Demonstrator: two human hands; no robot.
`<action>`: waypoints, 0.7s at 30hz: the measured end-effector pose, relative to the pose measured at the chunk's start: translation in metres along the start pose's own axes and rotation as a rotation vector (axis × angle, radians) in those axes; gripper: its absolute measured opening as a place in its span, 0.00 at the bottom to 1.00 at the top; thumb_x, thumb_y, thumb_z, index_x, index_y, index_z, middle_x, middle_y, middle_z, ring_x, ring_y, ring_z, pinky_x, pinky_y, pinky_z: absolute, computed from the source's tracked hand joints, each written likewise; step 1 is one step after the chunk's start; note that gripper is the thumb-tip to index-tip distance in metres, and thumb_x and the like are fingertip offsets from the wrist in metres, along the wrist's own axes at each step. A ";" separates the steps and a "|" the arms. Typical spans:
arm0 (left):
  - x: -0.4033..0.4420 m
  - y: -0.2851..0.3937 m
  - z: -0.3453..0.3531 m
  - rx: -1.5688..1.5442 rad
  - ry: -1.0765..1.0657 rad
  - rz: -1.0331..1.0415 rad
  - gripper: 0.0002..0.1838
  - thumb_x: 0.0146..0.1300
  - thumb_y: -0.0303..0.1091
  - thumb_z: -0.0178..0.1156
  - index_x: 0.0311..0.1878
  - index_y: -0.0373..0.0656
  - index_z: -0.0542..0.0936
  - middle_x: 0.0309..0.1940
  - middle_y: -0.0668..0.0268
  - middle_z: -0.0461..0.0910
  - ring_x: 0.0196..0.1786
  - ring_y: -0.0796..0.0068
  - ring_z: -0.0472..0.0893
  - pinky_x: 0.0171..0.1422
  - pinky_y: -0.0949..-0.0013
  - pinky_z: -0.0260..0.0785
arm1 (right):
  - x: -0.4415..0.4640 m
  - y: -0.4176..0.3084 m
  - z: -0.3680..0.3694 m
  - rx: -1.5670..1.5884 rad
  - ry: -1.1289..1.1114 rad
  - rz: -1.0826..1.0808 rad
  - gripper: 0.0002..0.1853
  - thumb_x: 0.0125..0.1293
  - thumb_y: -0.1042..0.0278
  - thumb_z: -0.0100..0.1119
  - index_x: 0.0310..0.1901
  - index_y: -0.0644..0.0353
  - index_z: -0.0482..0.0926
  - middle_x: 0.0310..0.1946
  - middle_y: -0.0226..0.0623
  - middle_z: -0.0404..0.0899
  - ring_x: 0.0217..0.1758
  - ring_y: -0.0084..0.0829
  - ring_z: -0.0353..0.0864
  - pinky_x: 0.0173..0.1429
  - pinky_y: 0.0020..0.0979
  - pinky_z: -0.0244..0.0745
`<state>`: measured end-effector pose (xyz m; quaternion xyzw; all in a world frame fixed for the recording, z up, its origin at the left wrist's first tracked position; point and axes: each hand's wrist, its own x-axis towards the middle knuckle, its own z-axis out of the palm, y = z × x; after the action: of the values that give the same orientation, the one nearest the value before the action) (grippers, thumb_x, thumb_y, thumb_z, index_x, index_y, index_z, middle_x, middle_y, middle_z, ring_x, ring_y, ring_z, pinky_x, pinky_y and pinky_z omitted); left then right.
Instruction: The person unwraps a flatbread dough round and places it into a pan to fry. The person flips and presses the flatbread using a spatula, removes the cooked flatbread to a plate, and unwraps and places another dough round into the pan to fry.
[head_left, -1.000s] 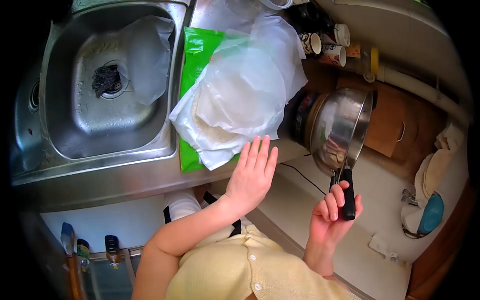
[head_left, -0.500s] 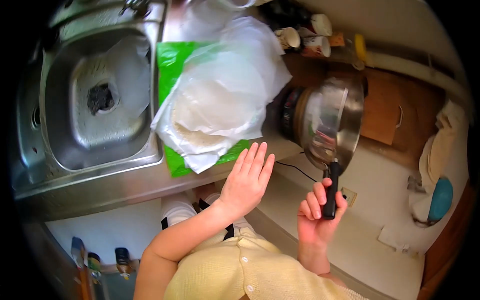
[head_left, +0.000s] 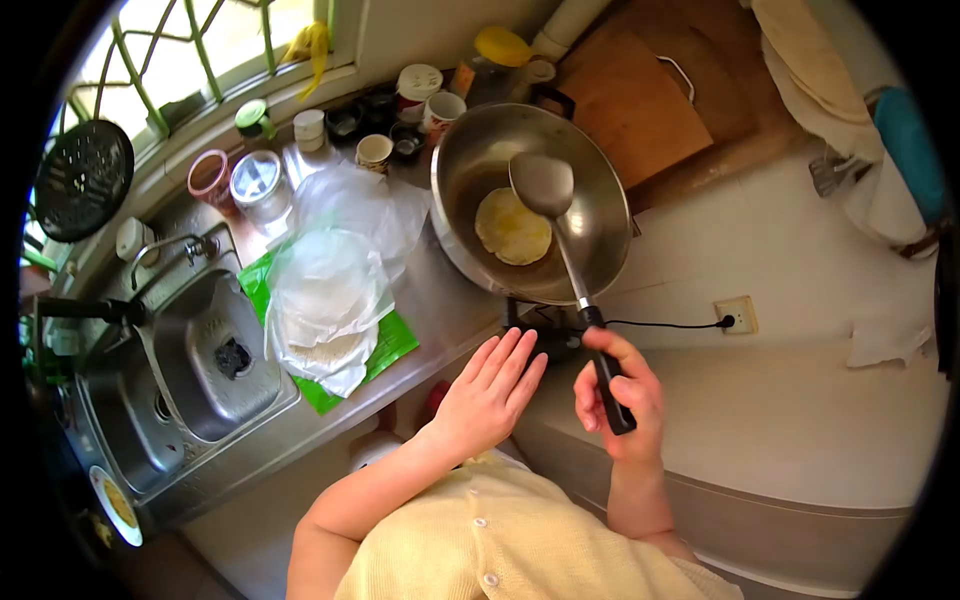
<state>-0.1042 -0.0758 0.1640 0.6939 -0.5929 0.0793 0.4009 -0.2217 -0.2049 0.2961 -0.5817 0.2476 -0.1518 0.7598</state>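
Note:
A round pale-yellow flatbread (head_left: pixel 512 227) lies inside a wide steel wok (head_left: pixel 595 215). My right hand (head_left: pixel 625 395) grips the black handle of a metal spatula (head_left: pixel 543 185), whose blade is over the wok, just above and beside the flatbread's upper right edge. My left hand (head_left: pixel 490 385) holds nothing; its fingers are stretched out below the wok's near rim. Left of the wok, a stack of round sheets between clear plastic (head_left: pixel 330 290) rests on a green bag (head_left: pixel 395 340) on the steel counter.
A double sink (head_left: pixel 215 400) with a faucet (head_left: pixel 165 245) is at the left. Cups and jars (head_left: pixel 440 115) line the wall behind. A wooden board (head_left: pixel 630 110) stands beyond the wok. A cord runs to a wall socket (head_left: pixel 736 315). A plate (head_left: pixel 115 505) sits at the lower left.
The view has swung towards the wok, so its inside, the flatbread and the window now show. The spatula blade is now visible over the wok. My left hand remains outstretched.

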 end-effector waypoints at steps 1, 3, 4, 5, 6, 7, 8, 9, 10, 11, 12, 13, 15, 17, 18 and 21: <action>0.008 0.006 0.003 0.021 -0.034 -0.001 0.31 0.58 0.29 0.65 0.68 0.36 0.76 0.71 0.46 0.73 0.73 0.46 0.74 0.76 0.46 0.67 | 0.001 -0.005 -0.016 -0.099 -0.050 0.016 0.25 0.71 0.62 0.54 0.65 0.65 0.75 0.29 0.40 0.81 0.23 0.23 0.75 0.29 0.23 0.70; 0.018 0.019 0.006 0.054 -0.114 -0.005 0.31 0.58 0.29 0.64 0.68 0.36 0.76 0.71 0.46 0.73 0.73 0.46 0.74 0.76 0.46 0.66 | 0.002 -0.019 -0.037 -0.217 -0.056 0.028 0.15 0.71 0.62 0.52 0.48 0.65 0.81 0.26 0.35 0.81 0.22 0.20 0.73 0.28 0.21 0.65; 0.022 0.024 0.008 0.101 -0.136 0.007 0.31 0.58 0.29 0.64 0.68 0.36 0.76 0.71 0.47 0.73 0.73 0.47 0.74 0.76 0.47 0.66 | 0.006 -0.024 -0.051 -0.216 -0.070 0.014 0.15 0.71 0.62 0.52 0.48 0.65 0.80 0.26 0.33 0.80 0.21 0.20 0.73 0.28 0.22 0.64; 0.027 0.028 0.012 0.150 -0.146 0.015 0.31 0.58 0.29 0.64 0.68 0.36 0.76 0.71 0.47 0.73 0.73 0.48 0.74 0.76 0.47 0.66 | 0.011 -0.030 -0.064 -0.226 -0.092 -0.003 0.14 0.71 0.63 0.51 0.47 0.65 0.80 0.25 0.32 0.80 0.21 0.19 0.73 0.28 0.22 0.63; 0.031 0.031 0.017 0.199 -0.147 0.020 0.31 0.58 0.29 0.63 0.68 0.36 0.76 0.71 0.48 0.73 0.73 0.49 0.74 0.75 0.48 0.66 | 0.015 -0.035 -0.076 -0.228 -0.130 -0.005 0.25 0.74 0.44 0.59 0.47 0.65 0.79 0.26 0.31 0.79 0.24 0.18 0.74 0.30 0.21 0.66; 0.034 0.035 0.021 0.231 -0.152 0.002 0.31 0.58 0.30 0.63 0.68 0.36 0.76 0.71 0.49 0.74 0.73 0.50 0.74 0.75 0.49 0.66 | 0.019 -0.039 -0.084 -0.218 -0.168 -0.056 0.31 0.69 0.36 0.60 0.48 0.64 0.79 0.26 0.30 0.78 0.25 0.18 0.74 0.30 0.21 0.67; 0.035 0.037 0.024 0.265 -0.154 -0.019 0.31 0.58 0.30 0.63 0.68 0.37 0.76 0.71 0.49 0.74 0.73 0.51 0.74 0.74 0.50 0.67 | 0.023 -0.043 -0.090 -0.211 -0.208 -0.107 0.38 0.64 0.27 0.62 0.49 0.64 0.78 0.27 0.29 0.77 0.26 0.18 0.73 0.31 0.21 0.68; 0.035 0.038 0.028 0.300 -0.158 -0.040 0.31 0.58 0.30 0.62 0.68 0.37 0.76 0.71 0.50 0.74 0.73 0.52 0.74 0.73 0.50 0.67 | 0.027 -0.048 -0.096 -0.201 -0.249 -0.157 0.45 0.59 0.19 0.64 0.49 0.63 0.78 0.27 0.28 0.76 0.27 0.17 0.73 0.32 0.21 0.69; 0.036 0.037 0.031 0.361 -0.142 -0.021 0.31 0.58 0.31 0.62 0.67 0.37 0.77 0.70 0.53 0.76 0.71 0.54 0.76 0.71 0.52 0.67 | 0.028 -0.064 -0.096 -0.276 -0.229 -0.117 0.57 0.40 0.08 0.60 0.51 0.62 0.76 0.28 0.27 0.74 0.30 0.17 0.72 0.34 0.21 0.70; 0.038 0.038 0.031 0.379 -0.158 -0.025 0.29 0.59 0.32 0.62 0.66 0.37 0.78 0.69 0.53 0.76 0.70 0.54 0.77 0.70 0.52 0.68 | 0.033 -0.062 -0.102 -0.138 -0.261 -0.234 0.49 0.44 0.22 0.78 0.52 0.60 0.74 0.27 0.25 0.73 0.29 0.17 0.71 0.34 0.22 0.69; 0.039 0.039 0.030 0.398 -0.172 -0.027 0.28 0.61 0.32 0.62 0.66 0.37 0.78 0.68 0.53 0.77 0.69 0.55 0.77 0.70 0.52 0.68 | 0.038 -0.063 -0.110 -0.208 -0.287 -0.278 0.41 0.48 0.32 0.82 0.49 0.58 0.76 0.25 0.23 0.71 0.28 0.16 0.70 0.32 0.22 0.68; 0.040 0.041 0.030 0.414 -0.186 -0.031 0.27 0.62 0.33 0.61 0.65 0.37 0.79 0.67 0.53 0.78 0.68 0.55 0.77 0.70 0.52 0.69 | 0.042 -0.065 -0.117 -0.281 -0.312 -0.321 0.33 0.51 0.43 0.85 0.45 0.57 0.77 0.23 0.22 0.70 0.26 0.14 0.69 0.31 0.22 0.67; 0.040 0.043 0.032 0.432 -0.173 -0.044 0.26 0.61 0.32 0.61 0.64 0.36 0.79 0.66 0.54 0.78 0.68 0.56 0.77 0.70 0.52 0.68 | 0.053 -0.073 -0.122 -0.539 -0.214 -0.228 0.23 0.54 0.56 0.84 0.40 0.56 0.78 0.21 0.23 0.72 0.23 0.17 0.68 0.29 0.23 0.66; 0.041 0.044 0.033 0.431 -0.160 -0.059 0.27 0.61 0.31 0.61 0.64 0.36 0.79 0.66 0.54 0.78 0.68 0.57 0.77 0.71 0.52 0.68 | 0.061 -0.075 -0.124 -0.747 -0.167 -0.312 0.17 0.57 0.63 0.83 0.36 0.55 0.80 0.20 0.27 0.75 0.20 0.20 0.70 0.27 0.25 0.66; 0.041 0.044 0.034 0.425 -0.152 -0.068 0.27 0.60 0.31 0.62 0.64 0.37 0.79 0.66 0.55 0.78 0.68 0.57 0.77 0.71 0.52 0.68 | 0.066 -0.071 -0.122 -0.823 -0.171 -0.443 0.15 0.58 0.63 0.82 0.35 0.56 0.80 0.20 0.29 0.77 0.19 0.23 0.72 0.27 0.26 0.67; 0.041 0.047 0.035 0.410 -0.141 -0.100 0.28 0.58 0.29 0.62 0.64 0.37 0.79 0.67 0.56 0.78 0.69 0.58 0.77 0.71 0.51 0.67 | 0.079 -0.060 -0.125 -0.922 -0.172 -0.814 0.11 0.62 0.66 0.78 0.38 0.56 0.82 0.26 0.36 0.84 0.23 0.33 0.82 0.29 0.31 0.73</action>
<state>-0.1477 -0.1284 0.1861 0.7932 -0.5559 0.1296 0.2121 -0.2211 -0.3636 0.3127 -0.9080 -0.0162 -0.2593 0.3288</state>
